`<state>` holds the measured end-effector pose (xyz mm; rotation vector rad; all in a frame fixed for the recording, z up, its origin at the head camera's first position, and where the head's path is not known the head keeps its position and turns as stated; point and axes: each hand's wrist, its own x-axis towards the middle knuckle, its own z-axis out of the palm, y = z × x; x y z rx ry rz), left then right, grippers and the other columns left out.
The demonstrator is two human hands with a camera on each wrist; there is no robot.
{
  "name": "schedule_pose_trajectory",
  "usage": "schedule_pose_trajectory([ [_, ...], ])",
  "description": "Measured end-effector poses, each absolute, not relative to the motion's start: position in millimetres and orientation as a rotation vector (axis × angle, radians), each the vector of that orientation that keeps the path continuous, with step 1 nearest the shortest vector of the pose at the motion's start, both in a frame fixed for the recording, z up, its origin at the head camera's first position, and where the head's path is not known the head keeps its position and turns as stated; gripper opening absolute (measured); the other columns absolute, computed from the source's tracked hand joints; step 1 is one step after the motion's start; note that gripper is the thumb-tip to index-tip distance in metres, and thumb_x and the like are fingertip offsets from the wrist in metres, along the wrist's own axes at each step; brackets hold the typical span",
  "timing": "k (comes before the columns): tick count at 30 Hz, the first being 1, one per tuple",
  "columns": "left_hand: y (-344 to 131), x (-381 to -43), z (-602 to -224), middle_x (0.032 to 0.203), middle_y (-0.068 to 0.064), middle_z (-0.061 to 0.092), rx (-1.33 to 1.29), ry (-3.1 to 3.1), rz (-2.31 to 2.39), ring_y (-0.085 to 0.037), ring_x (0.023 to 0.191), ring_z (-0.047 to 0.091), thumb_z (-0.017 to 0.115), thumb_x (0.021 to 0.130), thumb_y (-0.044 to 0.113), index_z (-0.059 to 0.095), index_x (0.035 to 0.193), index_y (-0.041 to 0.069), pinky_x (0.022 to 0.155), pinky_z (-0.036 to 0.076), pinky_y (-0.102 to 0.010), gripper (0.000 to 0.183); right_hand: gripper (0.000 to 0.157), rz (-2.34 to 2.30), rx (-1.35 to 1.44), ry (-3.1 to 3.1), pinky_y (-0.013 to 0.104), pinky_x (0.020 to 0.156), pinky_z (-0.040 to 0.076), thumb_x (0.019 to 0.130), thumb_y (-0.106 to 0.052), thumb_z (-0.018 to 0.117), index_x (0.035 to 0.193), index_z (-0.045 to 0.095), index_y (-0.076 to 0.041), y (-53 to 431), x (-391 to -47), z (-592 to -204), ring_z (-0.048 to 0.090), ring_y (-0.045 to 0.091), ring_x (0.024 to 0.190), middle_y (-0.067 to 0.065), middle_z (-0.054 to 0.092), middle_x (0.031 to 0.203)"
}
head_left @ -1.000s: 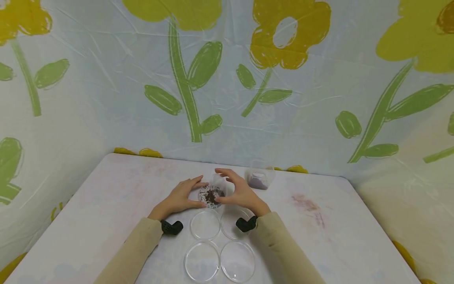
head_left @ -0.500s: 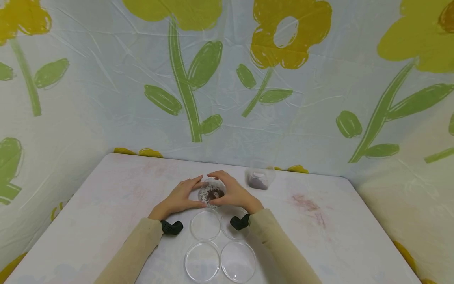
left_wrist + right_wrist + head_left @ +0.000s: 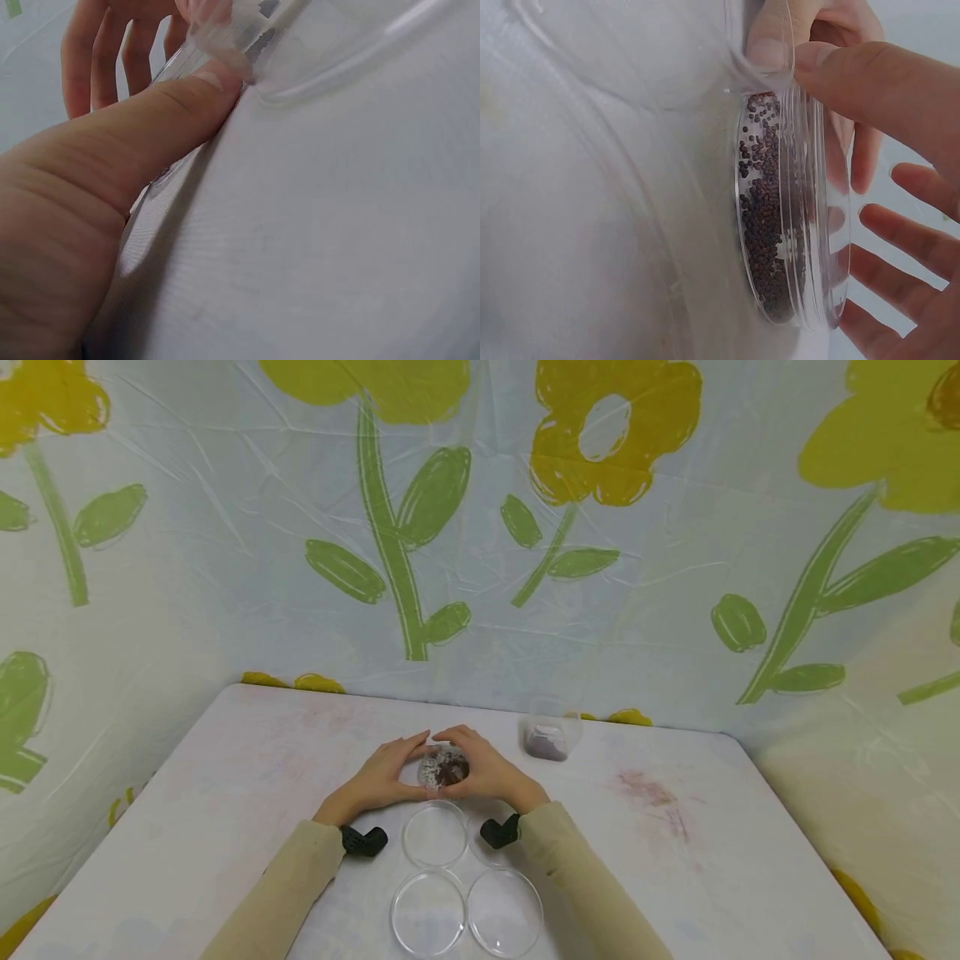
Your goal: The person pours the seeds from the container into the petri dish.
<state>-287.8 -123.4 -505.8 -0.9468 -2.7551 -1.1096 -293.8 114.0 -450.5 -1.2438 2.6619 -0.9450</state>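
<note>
A round clear petri dish with small dark brown seeds stands on the table between both hands. My left hand grips its left side, thumb along the near edge and fingers round the far side. Curved round the right side, my right hand holds a clear lid over the dish, thumb and fingers at its rim. In the right wrist view the thumbs almost meet at the near edge, and the lid lies close against the seed-filled dish.
Several clear petri dishes or lids lie nearer the body, one at the upper left, one at the lower left and one at the lower right. A clear tub with purplish-grey contents stands at the back right.
My right hand has moved left and lowered the clear lid from a tilted position over the dish. The left hand has stayed in place.
</note>
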Motion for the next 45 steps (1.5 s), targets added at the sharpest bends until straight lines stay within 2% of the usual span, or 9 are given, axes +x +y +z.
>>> schedule_pose_trajectory([
  [7, -126.1, -287.6, -504.6, 0.155, -0.008, 0.040, -0.967, -2.759, -1.118, -0.041, 0.143, 0.028, 0.077, 0.082, 0.051, 0.034, 0.154, 0.008, 0.113, 0.020, -0.062, 0.095, 0.076, -0.937, -1.201, 2.666, 0.052, 0.103, 0.041, 0.077, -0.024, 0.086, 0.141, 0.049, -0.004, 113.7, -291.4, -451.1, 0.047, 0.032, 0.127, 0.013, 0.049, 0.137],
  [15, -130.5, -281.8, -498.4, 0.157, -0.009, 0.035, -0.963, -2.770, -1.169, -0.047, 0.143, 0.024, 0.078, 0.081, 0.050, 0.046, 0.149, 0.011, 0.112, 0.018, -0.066, 0.084, 0.068, -0.975, -1.149, 2.670, 0.052, 0.105, 0.038, 0.086, -0.033, 0.079, 0.142, 0.049, -0.010, 116.2, -285.3, -438.6, 0.044, 0.031, 0.131, 0.007, 0.047, 0.142],
  [19, -132.1, -280.9, -501.9, 0.156, -0.010, 0.037, -0.933, -2.761, -1.166, -0.047, 0.142, 0.027, 0.079, 0.080, 0.049, 0.050, 0.147, 0.012, 0.111, 0.020, -0.066, 0.081, 0.059, -1.098, -1.141, 2.647, 0.054, 0.104, 0.039, 0.091, -0.028, 0.074, 0.141, 0.049, -0.011, 122.1, -280.2, -426.3, 0.046, 0.036, 0.129, 0.009, 0.048, 0.142],
  [23, -134.1, -278.7, -507.6, 0.157, -0.007, 0.037, -0.898, -2.777, -1.153, -0.044, 0.143, 0.028, 0.077, 0.082, 0.051, 0.048, 0.148, 0.015, 0.111, 0.021, -0.064, 0.081, 0.055, -1.203, -1.121, 2.650, 0.053, 0.104, 0.039, 0.093, -0.024, 0.072, 0.142, 0.049, -0.012, 131.9, -273.9, -414.4, 0.047, 0.034, 0.128, 0.009, 0.050, 0.141],
  [28, -142.7, -269.6, -511.2, 0.157, -0.008, 0.037, -0.913, -2.752, -1.168, -0.042, 0.143, 0.028, 0.072, 0.089, 0.046, 0.046, 0.149, 0.014, 0.113, 0.020, -0.062, 0.073, 0.055, -1.312, -1.066, 2.645, 0.051, 0.107, 0.037, 0.094, -0.025, 0.070, 0.143, 0.048, -0.012, 147.1, -265.9, -403.1, 0.048, 0.032, 0.130, 0.007, 0.050, 0.143],
  [32, -151.3, -258.2, -511.5, 0.155, -0.011, 0.039, -0.977, -2.681, -1.212, -0.039, 0.142, 0.033, 0.065, 0.096, 0.037, 0.047, 0.148, 0.010, 0.112, 0.024, -0.060, 0.061, 0.053, -1.365, -0.996, 2.665, 0.048, 0.109, 0.037, 0.096, -0.025, 0.068, 0.143, 0.048, -0.014, 162.5, -260.7, -398.6, 0.048, 0.028, 0.131, 0.006, 0.050, 0.143],
  [35, -156.2, -247.2, -509.8, 0.154, -0.010, 0.040, -0.992, -2.665, -1.255, -0.036, 0.142, 0.033, 0.063, 0.098, 0.036, 0.047, 0.148, 0.011, 0.111, 0.026, -0.059, 0.059, 0.051, -1.402, -0.967, 2.680, 0.048, 0.109, 0.037, 0.096, -0.025, 0.068, 0.143, 0.049, -0.016, 173.8, -257.8, -397.5, 0.048, 0.026, 0.131, 0.007, 0.050, 0.143],
  [40, -159.7, -226.9, -508.5, 0.153, -0.004, 0.042, -0.966, -2.663, -1.306, -0.032, 0.143, 0.033, 0.067, 0.095, 0.039, 0.046, 0.149, 0.014, 0.113, 0.024, -0.058, 0.063, 0.050, -1.481, -0.952, 2.732, 0.053, 0.108, 0.036, 0.096, -0.016, 0.068, 0.142, 0.049, -0.011, 190.9, -254.7, -396.5, 0.049, 0.031, 0.131, 0.012, 0.050, 0.143],
  [45, -156.3, -207.0, -509.3, 0.151, 0.001, 0.046, -0.972, -2.626, -1.306, -0.028, 0.141, 0.036, 0.070, 0.092, 0.040, 0.046, 0.148, 0.014, 0.114, 0.022, -0.054, 0.067, 0.046, -1.692, -0.922, 2.750, 0.054, 0.110, 0.033, 0.095, -0.001, 0.063, 0.139, 0.049, 0.001, 209.1, -254.7, -395.9, 0.047, 0.041, 0.129, 0.020, 0.050, 0.140],
])
